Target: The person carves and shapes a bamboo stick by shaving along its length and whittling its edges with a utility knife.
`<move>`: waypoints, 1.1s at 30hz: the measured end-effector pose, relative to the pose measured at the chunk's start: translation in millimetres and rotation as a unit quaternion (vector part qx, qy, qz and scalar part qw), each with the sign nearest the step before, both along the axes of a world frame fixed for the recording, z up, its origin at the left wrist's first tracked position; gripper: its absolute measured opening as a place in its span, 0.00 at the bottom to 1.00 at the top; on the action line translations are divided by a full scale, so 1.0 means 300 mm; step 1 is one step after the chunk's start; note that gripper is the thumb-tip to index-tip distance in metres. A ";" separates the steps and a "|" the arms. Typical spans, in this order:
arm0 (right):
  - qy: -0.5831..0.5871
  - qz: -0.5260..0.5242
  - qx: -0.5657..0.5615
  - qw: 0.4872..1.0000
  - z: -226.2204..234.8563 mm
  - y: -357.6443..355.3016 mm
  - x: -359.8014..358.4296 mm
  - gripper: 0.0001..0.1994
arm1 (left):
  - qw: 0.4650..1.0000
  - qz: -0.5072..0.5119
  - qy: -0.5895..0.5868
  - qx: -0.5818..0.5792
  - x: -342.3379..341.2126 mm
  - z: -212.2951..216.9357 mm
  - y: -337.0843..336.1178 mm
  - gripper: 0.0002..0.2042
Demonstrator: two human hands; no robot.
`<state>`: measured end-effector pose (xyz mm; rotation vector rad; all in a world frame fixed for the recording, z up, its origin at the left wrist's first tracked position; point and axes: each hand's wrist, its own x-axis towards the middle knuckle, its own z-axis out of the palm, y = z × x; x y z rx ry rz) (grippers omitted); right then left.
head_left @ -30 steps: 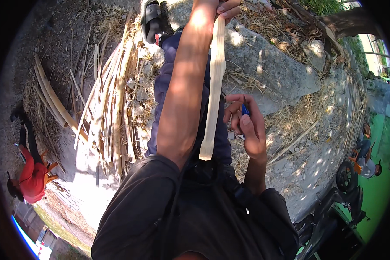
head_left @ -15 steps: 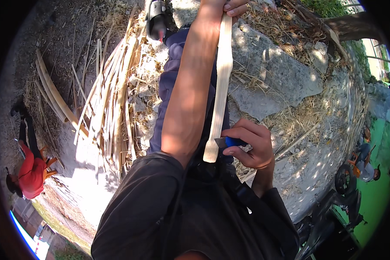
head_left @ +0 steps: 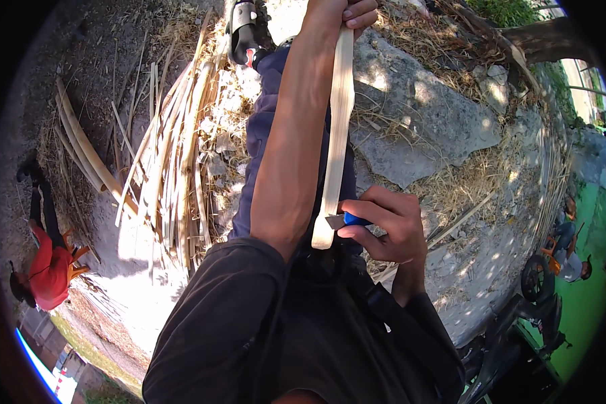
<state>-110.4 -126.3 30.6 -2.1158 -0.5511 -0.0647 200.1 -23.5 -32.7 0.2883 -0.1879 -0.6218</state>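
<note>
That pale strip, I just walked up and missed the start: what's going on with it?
The left hand grips the far end of the pale strip. The right hand holds a blue-handled knife, its blade apparently touching the strip near its close end. A pile of long strips lies at left.

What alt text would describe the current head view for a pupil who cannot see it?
The right hand holds a blue-handled knife, its blade near the closer end of a pale wooden strip, which the left hand grips farther out. Piled strips lie at left, a grey rock slab at right.
</note>
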 end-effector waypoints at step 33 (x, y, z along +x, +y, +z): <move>0.015 -0.089 0.020 0.996 -0.009 0.023 0.050 0.15 | 0.999 -0.009 0.022 -0.022 -0.039 0.019 -0.023 0.13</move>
